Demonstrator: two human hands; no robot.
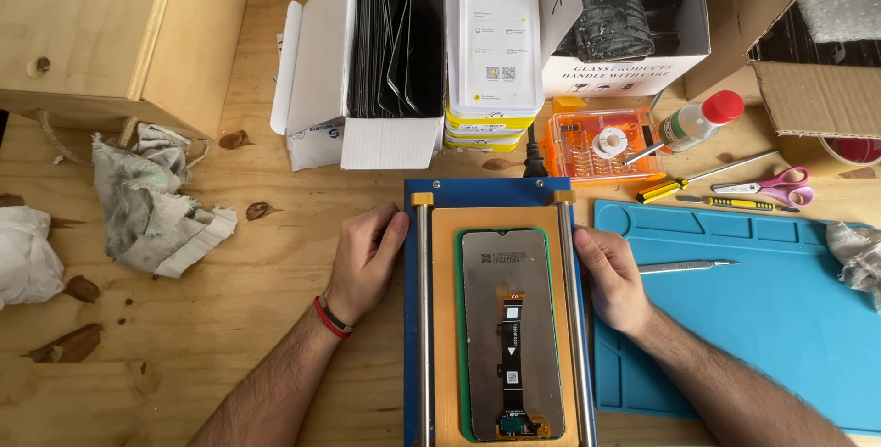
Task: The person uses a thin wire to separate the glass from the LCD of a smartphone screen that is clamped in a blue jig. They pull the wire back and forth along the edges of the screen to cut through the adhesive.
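Flanking the blue fixture [477, 192], left hand [362, 259] and right hand [613, 277] flat against its sides.

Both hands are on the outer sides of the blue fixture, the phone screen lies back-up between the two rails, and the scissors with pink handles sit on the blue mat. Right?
Not quite. The head view shows the scissors on the bare wooden table, above the blue mat, not on it. The rest holds: left hand and right hand flank the blue fixture, phone screen back-up between the rails.
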